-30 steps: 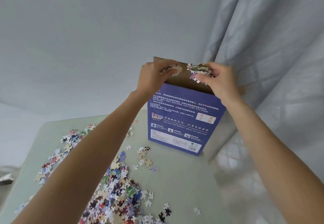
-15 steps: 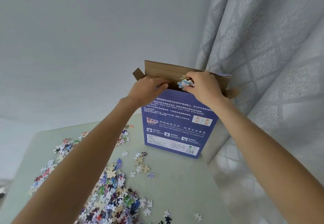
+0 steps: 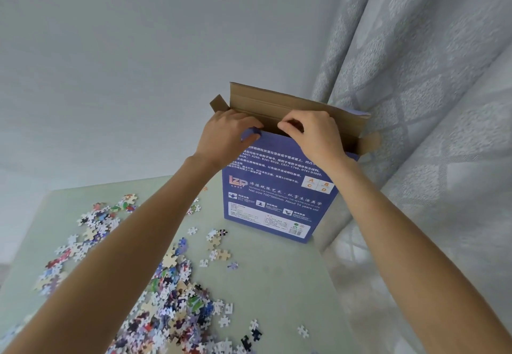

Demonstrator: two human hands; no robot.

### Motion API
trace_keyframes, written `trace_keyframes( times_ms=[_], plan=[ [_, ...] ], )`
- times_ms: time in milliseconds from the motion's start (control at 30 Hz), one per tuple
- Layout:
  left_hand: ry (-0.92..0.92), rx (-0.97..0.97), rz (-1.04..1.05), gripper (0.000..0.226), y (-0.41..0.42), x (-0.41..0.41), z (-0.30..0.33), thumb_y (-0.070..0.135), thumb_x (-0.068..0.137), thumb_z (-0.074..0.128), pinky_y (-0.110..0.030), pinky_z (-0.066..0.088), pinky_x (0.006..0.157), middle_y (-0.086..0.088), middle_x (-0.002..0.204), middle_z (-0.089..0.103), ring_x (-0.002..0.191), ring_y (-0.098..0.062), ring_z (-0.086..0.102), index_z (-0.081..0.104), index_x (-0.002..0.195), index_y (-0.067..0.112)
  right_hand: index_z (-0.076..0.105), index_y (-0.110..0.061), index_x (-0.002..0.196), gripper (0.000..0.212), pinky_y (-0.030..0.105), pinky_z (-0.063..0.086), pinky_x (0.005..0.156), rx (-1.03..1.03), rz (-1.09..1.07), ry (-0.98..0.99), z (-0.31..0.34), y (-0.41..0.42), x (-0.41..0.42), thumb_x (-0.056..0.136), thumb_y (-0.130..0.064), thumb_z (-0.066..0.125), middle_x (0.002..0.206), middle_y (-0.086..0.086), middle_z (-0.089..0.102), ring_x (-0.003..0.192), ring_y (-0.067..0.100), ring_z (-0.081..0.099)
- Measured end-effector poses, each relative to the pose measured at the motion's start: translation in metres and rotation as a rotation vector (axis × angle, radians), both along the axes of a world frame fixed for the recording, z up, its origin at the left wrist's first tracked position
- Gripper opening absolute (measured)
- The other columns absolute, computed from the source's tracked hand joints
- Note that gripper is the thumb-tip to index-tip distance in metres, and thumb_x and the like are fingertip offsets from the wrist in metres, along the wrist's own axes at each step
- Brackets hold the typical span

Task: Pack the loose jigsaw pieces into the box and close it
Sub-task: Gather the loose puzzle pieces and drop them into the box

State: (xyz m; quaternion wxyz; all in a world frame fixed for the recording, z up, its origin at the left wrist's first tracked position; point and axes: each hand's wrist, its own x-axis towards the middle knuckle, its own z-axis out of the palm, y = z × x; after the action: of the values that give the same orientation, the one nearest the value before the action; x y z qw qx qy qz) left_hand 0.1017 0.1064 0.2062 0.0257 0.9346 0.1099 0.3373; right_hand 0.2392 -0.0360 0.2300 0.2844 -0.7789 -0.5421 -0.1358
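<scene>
Since 0.5 s ago: puzzle clump gone from right hand (image 3: 313, 137); both hands lowered onto front rim of box (image 3: 274, 195). Box upright at far right of table (image 3: 277, 284), top open, brown lid flap (image 3: 291, 104) raised, 2 side flaps out. Left hand (image 3: 224, 137) curled over left front corner of rim, fingers clamped on it. Right-hand fingers bent, tips together at rim (held piece or not: cannot tell). Loose jigsaw pieces (image 3: 171, 306) heaped near left of table, scattered toward box. Curtain (image 3: 429, 104) just behind box, right.
</scene>
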Motion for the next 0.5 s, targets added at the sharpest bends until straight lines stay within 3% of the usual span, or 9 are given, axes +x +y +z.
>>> trace_keyframes(
  times_ms=[167, 300, 367, 500],
  plan=[
    [-0.042, 0.052, 0.001, 0.024, -0.001, -0.011, -0.008, 0.026, 0.086, 0.061, -0.034, 0.048, 0.080, -0.002, 0.096, 0.070, 0.092, -0.024, 0.063, 0.065, 0.108, 0.018, 0.067, -0.014, 0.096, 0.017, 0.031, 0.051, 0.058, 0.156, 0.015, -0.182, -0.006, -0.002, -0.011, 0.094, -0.023, 0.054, 0.087, -0.001, 0.070, 0.073, 0.018, 0.065],
    [-0.196, 0.006, 0.029, 0.021, -0.015, -0.047, -0.020, 0.027, 0.089, 0.057, -0.028, 0.047, 0.073, 0.001, 0.096, 0.070, 0.091, -0.019, 0.061, 0.066, 0.106, 0.017, 0.069, -0.010, 0.097, 0.018, 0.022, 0.050, 0.065, 0.327, 0.139, -0.298, -0.025, -0.016, -0.043, 0.095, -0.018, 0.053, 0.088, 0.000, 0.072, 0.077, 0.014, 0.065],
    [-0.234, -0.096, 0.055, 0.023, -0.023, -0.074, -0.039, 0.029, 0.092, 0.052, -0.026, 0.047, 0.067, 0.004, 0.091, 0.071, 0.085, -0.015, 0.062, 0.067, 0.102, 0.016, 0.070, -0.010, 0.097, 0.016, 0.025, 0.053, 0.062, 0.288, 0.212, -0.271, -0.056, -0.023, -0.065, 0.094, -0.016, 0.055, 0.087, 0.000, 0.072, 0.075, 0.015, 0.067],
    [-0.144, -0.422, 0.186, 0.023, -0.027, -0.142, -0.112, 0.028, 0.088, 0.051, -0.026, 0.053, 0.060, 0.007, 0.084, 0.071, 0.075, -0.009, 0.064, 0.067, 0.102, 0.019, 0.065, -0.014, 0.105, 0.017, 0.026, 0.052, 0.053, -0.054, 0.295, 0.011, -0.142, -0.028, -0.106, 0.089, -0.016, 0.058, 0.086, -0.001, 0.071, 0.070, 0.017, 0.067]
  ],
)
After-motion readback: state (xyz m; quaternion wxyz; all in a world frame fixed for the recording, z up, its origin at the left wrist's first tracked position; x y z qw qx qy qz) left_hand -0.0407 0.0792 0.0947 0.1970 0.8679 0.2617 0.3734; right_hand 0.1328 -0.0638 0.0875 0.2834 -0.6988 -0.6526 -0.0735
